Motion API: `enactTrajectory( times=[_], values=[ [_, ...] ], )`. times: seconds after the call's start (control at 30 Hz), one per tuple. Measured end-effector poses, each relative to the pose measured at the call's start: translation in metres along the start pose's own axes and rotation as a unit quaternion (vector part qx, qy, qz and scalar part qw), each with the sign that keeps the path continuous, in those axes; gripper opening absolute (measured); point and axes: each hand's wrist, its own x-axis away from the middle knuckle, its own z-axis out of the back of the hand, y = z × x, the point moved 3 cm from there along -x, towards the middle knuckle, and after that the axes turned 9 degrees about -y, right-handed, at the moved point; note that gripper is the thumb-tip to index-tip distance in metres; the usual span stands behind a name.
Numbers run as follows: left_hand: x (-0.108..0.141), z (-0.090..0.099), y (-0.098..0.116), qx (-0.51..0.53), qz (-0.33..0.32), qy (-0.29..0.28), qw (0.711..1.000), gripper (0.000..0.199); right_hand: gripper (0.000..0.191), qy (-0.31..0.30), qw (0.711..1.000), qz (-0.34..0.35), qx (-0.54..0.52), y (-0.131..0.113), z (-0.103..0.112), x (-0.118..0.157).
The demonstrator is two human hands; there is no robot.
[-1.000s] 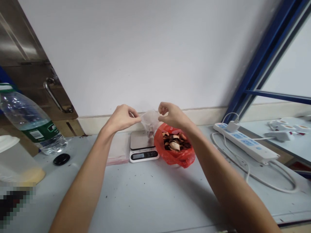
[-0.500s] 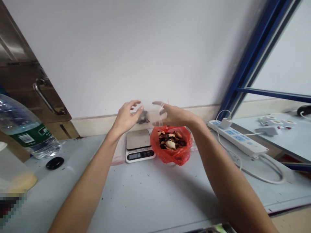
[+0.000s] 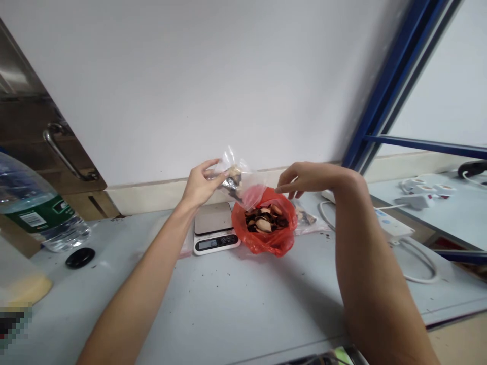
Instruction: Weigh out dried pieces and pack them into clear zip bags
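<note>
Pinched in my left hand (image 3: 203, 185) is a clear plastic bag (image 3: 236, 177) with some dark and pale dried slices inside. It hangs tilted above the scale and the red bag, its mouth end toward the right. My right hand (image 3: 299, 178) is off the clear bag, fingers loosely bent and apart, just above the far right rim of the red plastic bag (image 3: 274, 246). That red bag stands wide at the top, full of dried slices (image 3: 264, 223), brown-black and cream. Left of it sits a small digital scale (image 3: 215, 220) with a bare plate and a lit display.
Another clear bag of slices (image 3: 304, 219) lies right of the red bag. A power strip (image 3: 393, 228) with white cables is farther right. At left stand a large water bottle (image 3: 41, 203) and a black oval object (image 3: 80, 258). The wall (image 3: 228, 91) rises behind.
My right hand has let go of the clear bag and moved right. My left hand keeps the bag, which now tilts toward the right over the red bag.
</note>
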Motion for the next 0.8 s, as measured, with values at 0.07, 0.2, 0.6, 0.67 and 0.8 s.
enactTrajectory(
  times=[0.07,0.2,0.6,0.67,0.8],
  values=[
    [0.000,-0.010,0.003,-0.004,-0.041,-0.004,0.999,0.038,0.029,0.061,0.997,-0.033,0.023,-0.005,0.002,-0.002],
    [0.005,-0.028,0.013,-0.017,-0.108,-0.029,0.994,0.018,0.046,0.129,0.989,-0.035,0.069,-0.019,0.000,-0.010],
    [0.019,-0.030,0.045,-0.089,-0.235,-0.056,0.966,0.012,0.011,0.106,0.991,0.027,0.083,-0.018,-0.003,-0.011],
    [0.019,-0.028,0.046,-0.075,-0.238,-0.054,0.967,0.012,0.016,0.107,0.991,0.025,0.072,-0.018,-0.003,-0.010],
    [0.014,-0.016,0.045,-0.012,-0.194,-0.007,0.981,0.025,0.021,0.125,0.989,0.074,-0.010,-0.018,-0.003,-0.012]
  ],
)
